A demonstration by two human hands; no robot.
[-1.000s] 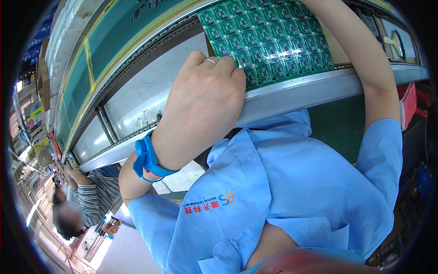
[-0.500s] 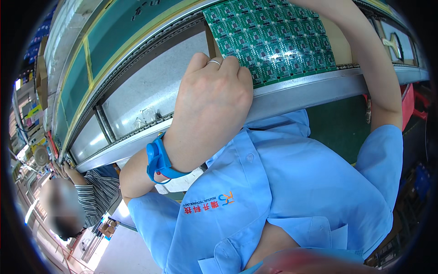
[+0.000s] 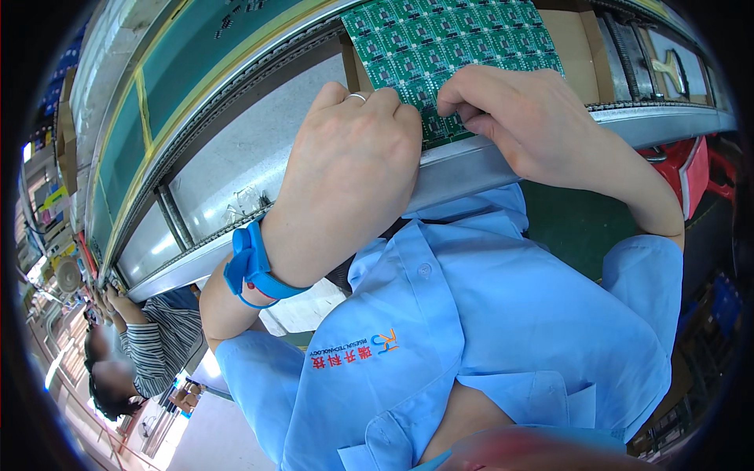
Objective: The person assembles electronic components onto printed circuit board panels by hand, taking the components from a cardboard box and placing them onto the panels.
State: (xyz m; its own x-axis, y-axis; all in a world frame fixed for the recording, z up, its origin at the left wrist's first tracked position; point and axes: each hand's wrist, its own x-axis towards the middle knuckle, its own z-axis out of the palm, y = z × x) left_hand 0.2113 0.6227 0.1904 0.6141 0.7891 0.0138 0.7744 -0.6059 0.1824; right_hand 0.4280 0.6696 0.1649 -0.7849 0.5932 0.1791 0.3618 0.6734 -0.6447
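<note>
A green circuit board panel (image 3: pixel 463 47), patterned with rows of small dark parts, rests on the metal-railed conveyor in front of me. My left hand (image 3: pixel 357 157), with a ring and a blue wrist strap (image 3: pixel 255 263), is closed at the panel's near left corner; its fingertips are hidden beneath the knuckles. Over the panel's near edge, my right hand (image 3: pixel 526 118) is bent in a pinch, thumb and forefinger close to the board. Whatever either hand holds is hidden or too small to make out.
The conveyor's metal rail (image 3: pixel 550 141) runs between my body and the panel. A cardboard box (image 3: pixel 573 47) sits under the panel. Small dark parts (image 3: pixel 236 16) lie on the green bench beyond. A red stool (image 3: pixel 687 173) stands at right; people (image 3: pixel 157 337) work far left.
My right hand has come back from beyond the panel's far edge to its near part, fingers pinched. The left hand has shifted slightly left and stays closed.
</note>
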